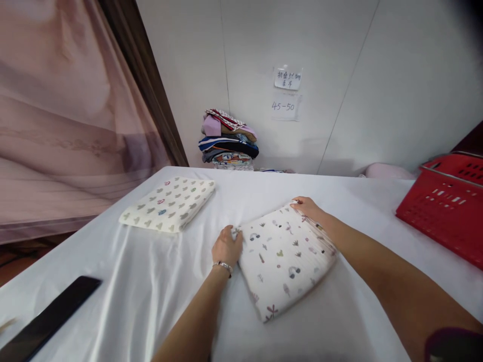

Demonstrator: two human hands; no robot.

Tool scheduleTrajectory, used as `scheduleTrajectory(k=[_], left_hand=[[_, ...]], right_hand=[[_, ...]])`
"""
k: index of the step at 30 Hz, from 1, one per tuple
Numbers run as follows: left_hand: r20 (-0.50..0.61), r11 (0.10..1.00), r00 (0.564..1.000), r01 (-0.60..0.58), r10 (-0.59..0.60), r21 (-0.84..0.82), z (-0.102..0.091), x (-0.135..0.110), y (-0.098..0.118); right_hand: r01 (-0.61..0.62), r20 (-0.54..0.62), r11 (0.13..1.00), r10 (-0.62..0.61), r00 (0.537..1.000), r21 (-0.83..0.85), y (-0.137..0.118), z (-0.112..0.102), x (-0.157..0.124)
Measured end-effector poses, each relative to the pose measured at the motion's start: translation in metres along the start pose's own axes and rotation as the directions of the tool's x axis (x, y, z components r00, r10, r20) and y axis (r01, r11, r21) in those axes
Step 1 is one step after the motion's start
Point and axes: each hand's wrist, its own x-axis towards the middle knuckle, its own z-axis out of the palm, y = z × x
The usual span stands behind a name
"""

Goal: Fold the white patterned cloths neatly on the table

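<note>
A folded white cloth [281, 256] printed with rainbows, leaves and small flowers lies at an angle between my hands. My left hand [227, 246], with a bracelet at the wrist, grips its far left corner between thumb and fingers. At the far right corner my right hand [309, 208] pinches the stacked layers along the edge. The near end of the cloth looks slightly raised above the table. Off to the left rests a second folded cloth [169, 205], cream with grey cloud shapes, touched by neither hand.
White fabric covers the table [128, 281], wrinkled in front. A dark flat object [53, 317] lies near left. On the right stands a red plastic basket [445, 206]. Folded clothes [229, 138] are piled by the wall behind. Pink curtains [75, 110] hang at left.
</note>
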Motion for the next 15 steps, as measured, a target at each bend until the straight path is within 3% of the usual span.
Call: scheduleTrajectory(k=[8,12,15], left_hand=[[-0.007,1.0,1.0,-0.019,0.019,-0.019,0.001,-0.001,-0.001],[-0.024,0.999,0.999,-0.045,0.045,-0.027,0.002,-0.003,-0.002],[-0.064,0.994,0.993,-0.103,0.101,-0.022,0.003,-0.004,-0.003]], right_hand=[[-0.016,-0.034,0.984,0.01,0.999,-0.18,-0.003,0.004,0.008],[-0.011,-0.072,0.962,-0.009,0.997,-0.274,-0.013,0.003,-0.003],[0.133,-0.132,0.934,-0.185,0.974,-0.332,-0.023,0.014,-0.025]])
